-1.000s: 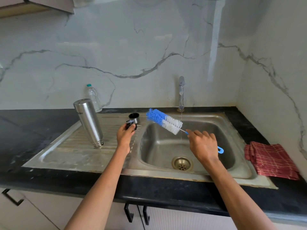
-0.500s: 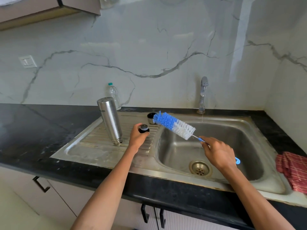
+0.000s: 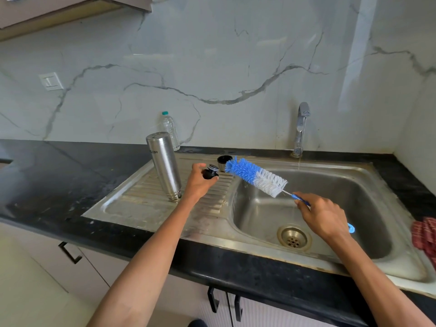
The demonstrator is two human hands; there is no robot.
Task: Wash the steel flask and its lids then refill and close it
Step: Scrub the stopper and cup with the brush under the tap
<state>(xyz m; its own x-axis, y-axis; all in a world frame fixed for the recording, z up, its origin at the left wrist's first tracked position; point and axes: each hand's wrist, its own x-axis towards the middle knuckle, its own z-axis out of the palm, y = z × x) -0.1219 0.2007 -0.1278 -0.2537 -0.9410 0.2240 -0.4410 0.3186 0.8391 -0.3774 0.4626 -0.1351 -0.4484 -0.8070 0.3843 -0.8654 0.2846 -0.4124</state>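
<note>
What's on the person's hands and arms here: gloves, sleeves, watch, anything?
Nothing worn that shows. The left hand and right hand are bare, with no gloves. No rings are visible on the fingers that show. Both forearms are uncovered from wrist to the frame's bottom edge: no sleeves, watch, bands or markings in view. Anything above the elbows is out of frame.

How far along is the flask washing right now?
Done, it seems: steel flask stands upside down on the drainboard, cup lid beside it. In hand: left hand holds the black stopper, right hand the bottle brush; tap trickling. Left: refilling, closing.
</note>
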